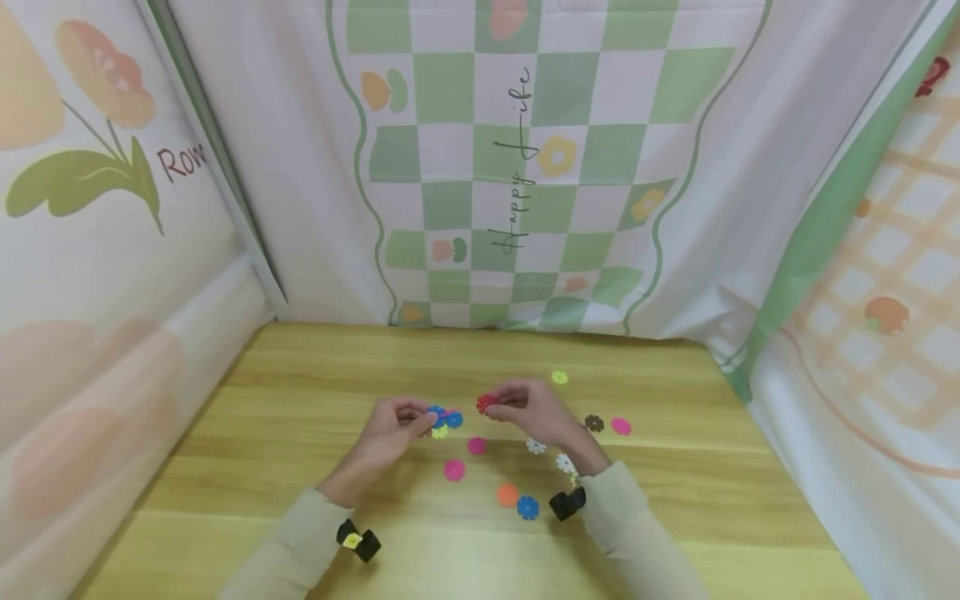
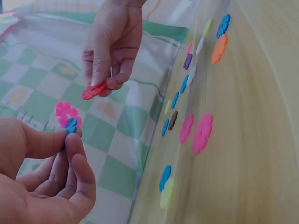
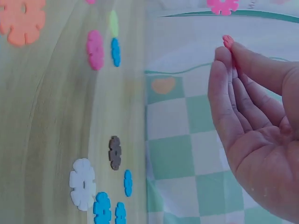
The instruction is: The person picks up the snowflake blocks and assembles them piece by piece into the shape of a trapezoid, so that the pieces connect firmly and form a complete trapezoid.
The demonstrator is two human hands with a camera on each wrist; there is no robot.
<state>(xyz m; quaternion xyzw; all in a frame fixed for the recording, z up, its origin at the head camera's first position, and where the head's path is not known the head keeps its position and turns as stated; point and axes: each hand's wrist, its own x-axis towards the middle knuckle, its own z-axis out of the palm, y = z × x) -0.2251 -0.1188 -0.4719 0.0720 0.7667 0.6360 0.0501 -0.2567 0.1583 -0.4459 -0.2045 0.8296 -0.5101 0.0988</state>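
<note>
My left hand (image 1: 387, 433) pinches a blue snowflake disc (image 2: 71, 125) between thumb and fingertips. A pink notched disc (image 2: 66, 111) stands up from the blue one, joined to it or overlapping it. To the right, my right hand (image 1: 534, 410) holds a red snowflake disc (image 1: 485, 404) by its edge, thumb against fingers. Both hands are raised over the table, with a small gap between the red disc and the pink one. In the right wrist view, the red disc (image 3: 228, 42) shows edge-on at the fingertips, and the pink disc (image 3: 223, 5) is cut off by the top edge.
Loose discs lie about the wooden table (image 1: 315, 367): pink ones (image 1: 454, 470), an orange one (image 1: 507, 495), a blue one (image 1: 528, 507), a brown one (image 1: 594, 423), white ones (image 1: 564, 462) and a yellow one (image 1: 559, 377). Printed curtains (image 1: 510, 167) enclose the back and sides.
</note>
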